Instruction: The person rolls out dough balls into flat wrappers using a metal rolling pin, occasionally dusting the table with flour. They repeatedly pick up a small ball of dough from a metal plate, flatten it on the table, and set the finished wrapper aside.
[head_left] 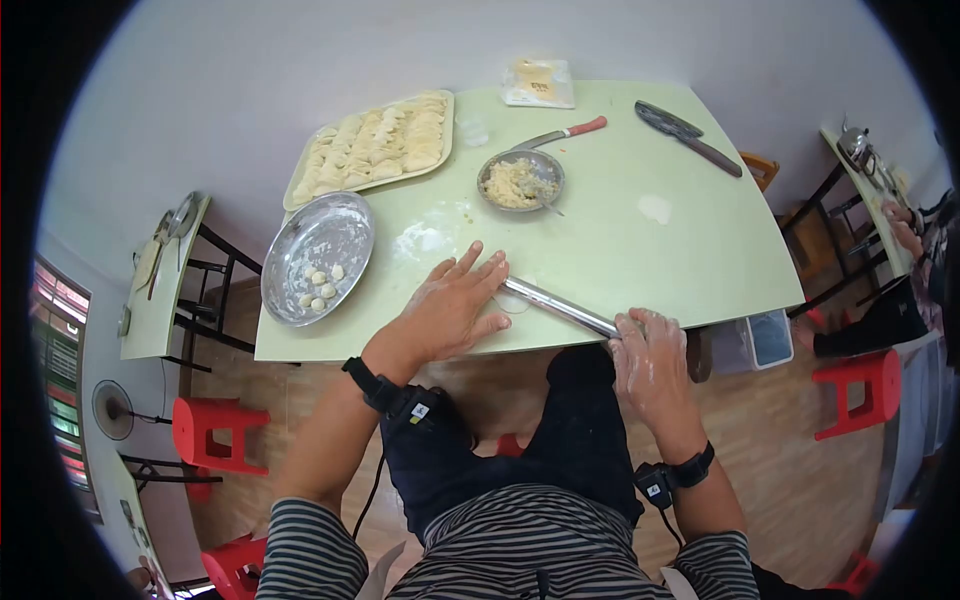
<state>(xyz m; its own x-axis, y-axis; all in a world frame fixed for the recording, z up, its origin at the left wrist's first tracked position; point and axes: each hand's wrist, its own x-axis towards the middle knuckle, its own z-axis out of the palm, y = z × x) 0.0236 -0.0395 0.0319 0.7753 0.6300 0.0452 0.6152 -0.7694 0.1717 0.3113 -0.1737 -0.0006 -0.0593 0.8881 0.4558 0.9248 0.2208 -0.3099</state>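
Note:
A shiny metal rolling pin [562, 307] lies slanted near the table's front edge. My left hand [452, 308] is stretched out flat, its fingers apart, at the pin's left end. My right hand [650, 365], dusted with flour, has its fingers bent over the pin's right end. Under the pin's left part shows a thin round dough wrapper [513, 304], partly hidden. Left of my left hand, a metal basin [340, 225] holds several small dough balls [318, 284]. Loose flour [423, 240] is spread on the tabletop beyond my left hand.
Farther back are a tray [448, 125] of dumplings, a bowl [484, 170] of filling, a red-handled knife [586, 126], a dark-handled knife [712, 158] and a packet [538, 84]. A dough wrapper [655, 209] lies at right. Red stools [222, 436] stand around; another person [905, 290] is at far right.

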